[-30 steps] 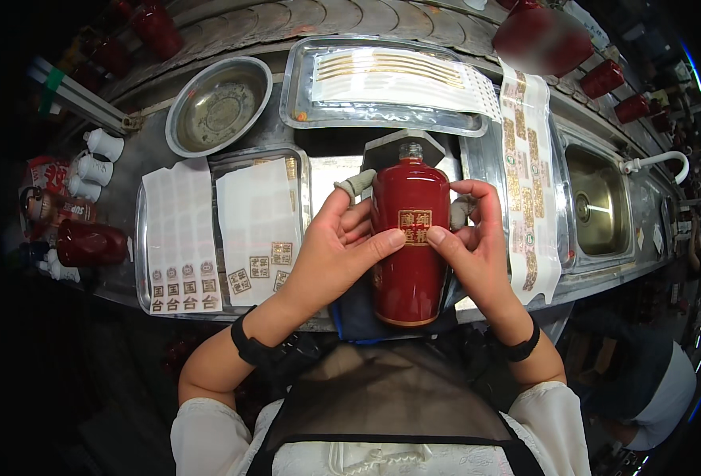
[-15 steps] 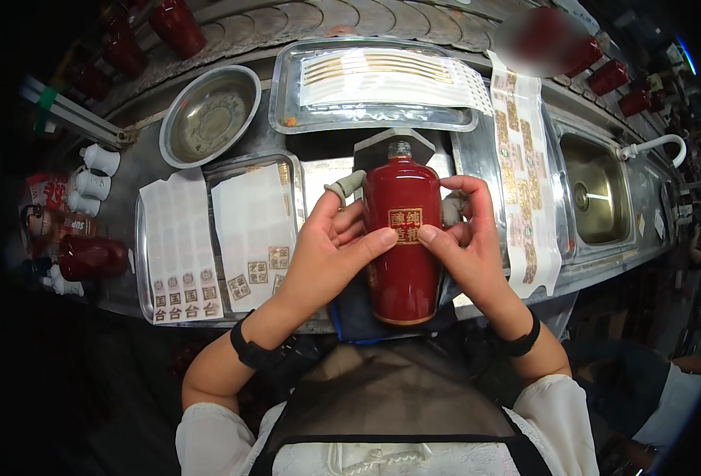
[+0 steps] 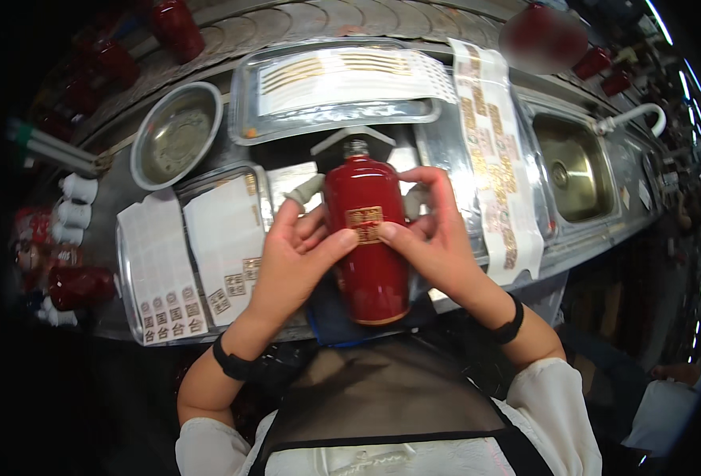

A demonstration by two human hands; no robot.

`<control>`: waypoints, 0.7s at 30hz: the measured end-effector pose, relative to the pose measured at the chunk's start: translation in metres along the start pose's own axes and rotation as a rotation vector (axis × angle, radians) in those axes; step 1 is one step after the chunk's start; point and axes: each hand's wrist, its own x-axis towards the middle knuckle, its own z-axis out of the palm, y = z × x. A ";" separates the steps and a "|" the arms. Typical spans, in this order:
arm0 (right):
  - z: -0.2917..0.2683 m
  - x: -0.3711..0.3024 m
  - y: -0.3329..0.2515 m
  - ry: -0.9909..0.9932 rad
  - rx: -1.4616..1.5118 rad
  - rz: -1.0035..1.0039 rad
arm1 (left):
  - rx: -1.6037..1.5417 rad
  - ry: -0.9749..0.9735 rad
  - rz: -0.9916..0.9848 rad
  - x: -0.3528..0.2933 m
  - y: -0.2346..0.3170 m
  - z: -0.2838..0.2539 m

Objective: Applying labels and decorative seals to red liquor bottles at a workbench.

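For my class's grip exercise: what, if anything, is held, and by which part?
A red bottle, by the sides of its body: left hand on one side, right hand on the other, thumbs on the gold label.

Deep red bottle [image 3: 374, 278], gold label [image 3: 365, 216], gold-striped white sheet [image 3: 342, 82], black wristbands [image 3: 512, 321], white tap [image 3: 633, 114]

Person wore white top [image 3: 390, 463], short white sleeves [image 3: 549, 414]. Sheer dark apron [image 3: 374, 389] went over it, solid black edging [image 3: 414, 440]. Each wrist had a black band [image 3: 510, 321]. Pale cover [image 3: 306, 189] capped one left hand [image 3: 293, 246] finger; greyish cover [image 3: 416, 200] sat on a right hand [image 3: 437, 242] finger, partly hidden.
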 end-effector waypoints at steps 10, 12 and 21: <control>-0.025 0.022 0.004 0.019 0.008 -0.077 | 0.069 -0.005 0.024 0.000 0.002 0.004; -0.043 0.032 -0.001 0.117 0.108 0.013 | 0.067 -0.002 0.028 0.002 0.003 0.005; -0.057 0.032 -0.018 0.059 0.364 0.141 | 0.144 -0.007 0.040 -0.005 0.002 0.011</control>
